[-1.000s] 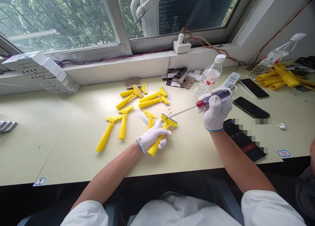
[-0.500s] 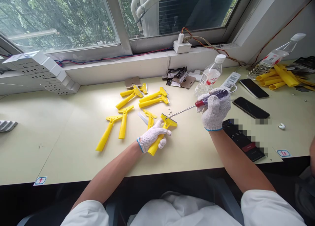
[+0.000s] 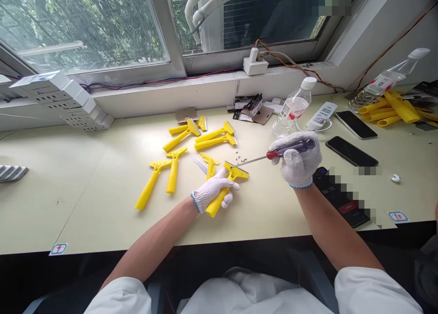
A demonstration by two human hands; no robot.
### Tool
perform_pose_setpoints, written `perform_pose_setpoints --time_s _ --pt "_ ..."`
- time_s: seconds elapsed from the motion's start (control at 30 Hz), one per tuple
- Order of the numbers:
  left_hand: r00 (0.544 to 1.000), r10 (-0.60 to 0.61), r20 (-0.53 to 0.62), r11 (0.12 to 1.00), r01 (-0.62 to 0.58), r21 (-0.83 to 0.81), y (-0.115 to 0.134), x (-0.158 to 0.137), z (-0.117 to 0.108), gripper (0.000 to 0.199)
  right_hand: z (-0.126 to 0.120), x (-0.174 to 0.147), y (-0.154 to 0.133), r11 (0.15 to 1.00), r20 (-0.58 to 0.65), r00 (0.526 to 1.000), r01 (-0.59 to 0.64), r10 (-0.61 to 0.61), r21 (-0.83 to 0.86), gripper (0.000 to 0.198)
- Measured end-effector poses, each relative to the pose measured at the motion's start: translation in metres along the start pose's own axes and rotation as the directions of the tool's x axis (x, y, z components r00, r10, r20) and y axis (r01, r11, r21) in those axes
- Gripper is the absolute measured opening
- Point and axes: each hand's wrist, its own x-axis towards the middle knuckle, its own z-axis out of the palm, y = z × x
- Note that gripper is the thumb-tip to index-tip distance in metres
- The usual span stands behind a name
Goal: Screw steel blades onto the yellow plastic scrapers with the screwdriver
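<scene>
My left hand, in a white knit glove, is closed around the handle of a yellow scraper, whose head points away from me. In my gloved right hand I grip a screwdriver with a purple and red handle. Its tip meets the scraper's head near the left end. Several tiny screws lie just beyond that head. Left of it rest a loose yellow scraper head part and a thin blade. Several more yellow scrapers lie farther back and to the left.
A water bottle stands behind my right hand, near a power strip. Phones lie on the right, with yellow tubular handles beyond. Black packaging sits by the wall. White boxes are stacked back left.
My right hand and the screwdriver handle have dropped slightly, so the shaft lies flatter. The tip stays at the scraper's head. My left hand keeps its hold, and the whole view has shifted a little.
</scene>
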Motion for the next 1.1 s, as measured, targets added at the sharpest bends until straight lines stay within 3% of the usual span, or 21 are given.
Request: perform_pose_setpoints --time_s 0.27,0.4,0.5,0.67,0.77,0.87,1.0,1.1 --pt "1.0 -0.011 -0.008 1.0 0.011 0.007 -0.002 0.002 0.001 0.052 0.002 0.01 -0.021 0.997 0.289 0.956 0.027 -0.048 0.075 0.018" --pt "1.0 0.003 0.012 1.0 -0.003 -0.008 -0.003 0.003 0.0 0.047 0.007 0.012 -0.037 0.992 0.44 0.89 0.085 -0.119 0.095 0.024" --pt "0.999 0.028 0.04 1.0 -0.028 -0.007 -0.005 0.005 -0.002 0.042 0.009 0.011 -0.049 0.985 0.527 0.836 0.172 -0.151 0.009 0.033" --pt "0.999 0.024 0.043 1.0 -0.024 -0.007 -0.007 0.006 -0.002 0.046 0.013 0.012 -0.067 0.943 0.622 0.74 0.332 -0.256 -0.006 0.038" --pt "0.999 0.008 0.047 1.0 -0.006 -0.029 -0.008 0.006 0.0 0.048 0.013 0.011 -0.072 0.935 0.658 0.704 0.354 -0.269 0.004 0.032" --pt "0.999 0.006 0.037 0.999 -0.004 -0.05 -0.009 0.006 0.002 0.049 0.01 0.005 -0.072 0.94 0.625 0.737 0.342 -0.258 -0.015 0.027" --pt "1.0 0.005 0.02 0.999 -0.004 -0.041 -0.009 0.004 0.001 0.05 0.008 -0.003 -0.06 0.986 0.441 0.889 0.158 -0.123 -0.043 0.029" --pt "1.0 0.025 -0.008 0.998 -0.026 -0.051 -0.009 0.004 -0.001 0.052 0.012 -0.001 -0.047 0.998 0.223 0.974 -0.031 0.041 -0.051 0.02"
